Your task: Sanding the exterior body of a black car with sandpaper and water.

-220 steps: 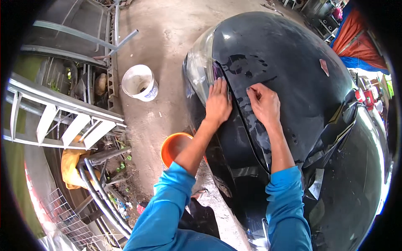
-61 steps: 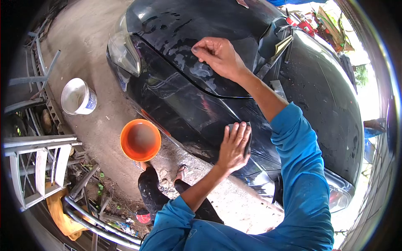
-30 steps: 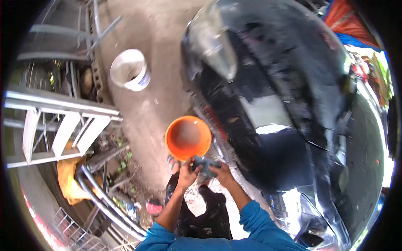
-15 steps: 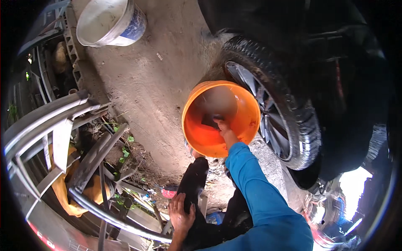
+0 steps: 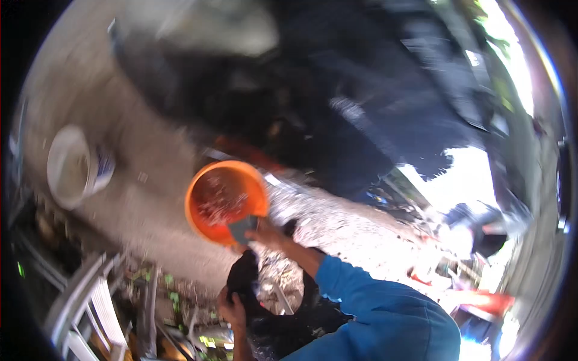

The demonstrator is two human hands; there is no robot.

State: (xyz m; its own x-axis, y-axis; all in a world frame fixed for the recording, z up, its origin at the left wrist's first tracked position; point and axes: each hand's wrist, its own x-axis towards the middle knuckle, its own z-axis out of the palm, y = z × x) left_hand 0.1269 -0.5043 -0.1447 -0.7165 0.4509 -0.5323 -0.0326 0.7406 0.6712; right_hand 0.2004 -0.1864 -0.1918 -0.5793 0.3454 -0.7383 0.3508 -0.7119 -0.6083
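Observation:
My right hand is closed on a flat grey-green pad, perhaps a sponge or a folded cloth. The pad is above the near right rim of an orange bucket. Inside the bucket, the water looks stirred and speckled with foam or ripples. Lower down, my left hand rests on my knee in black trousers, its fingers laid over the cloth and holding nothing. The view is smeared by motion.
A white bucket stands on the bare ground at the far left. The black car body rises beyond the orange bucket. Metal frames and scraps of wood and plants crowd the lower left. Bright, littered ground lies to the right.
My right hand has come up out of the orange bucket with the pad. My view has swung right, so both buckets appear farther left. My left hand stays on my leg.

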